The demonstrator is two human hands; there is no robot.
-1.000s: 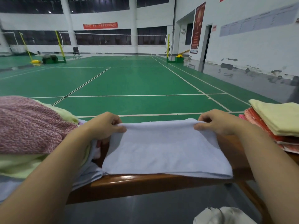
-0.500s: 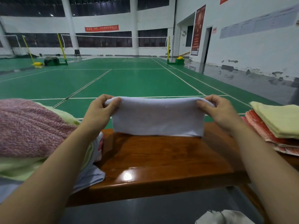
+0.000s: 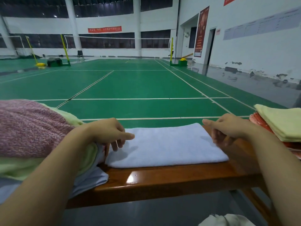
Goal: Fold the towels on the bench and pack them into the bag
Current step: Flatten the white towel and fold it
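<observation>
A pale blue towel (image 3: 166, 144) lies folded flat on the wooden bench (image 3: 162, 181), in the middle. My left hand (image 3: 109, 132) hovers over the towel's left end with loosely bent fingers, holding nothing. My right hand (image 3: 226, 129) is at the towel's right end, fingers relaxed, also holding nothing. A heap of unfolded towels (image 3: 32, 128), pink on top of pale green and pale blue ones, fills the bench's left side. A stack of folded towels (image 3: 281, 124), yellow over red, sits at the right. A white bag (image 3: 228, 221) shows at the bottom edge.
Beyond the bench stretches a green badminton court (image 3: 138, 85) with nets and posts. Grey floor lies under the bench's near side. The bench's right leg (image 3: 259, 207) slants down toward the white bag.
The towel, held up by its top corners half a second ago, now lies folded on the bench. Both hands have let go of it and opened.
</observation>
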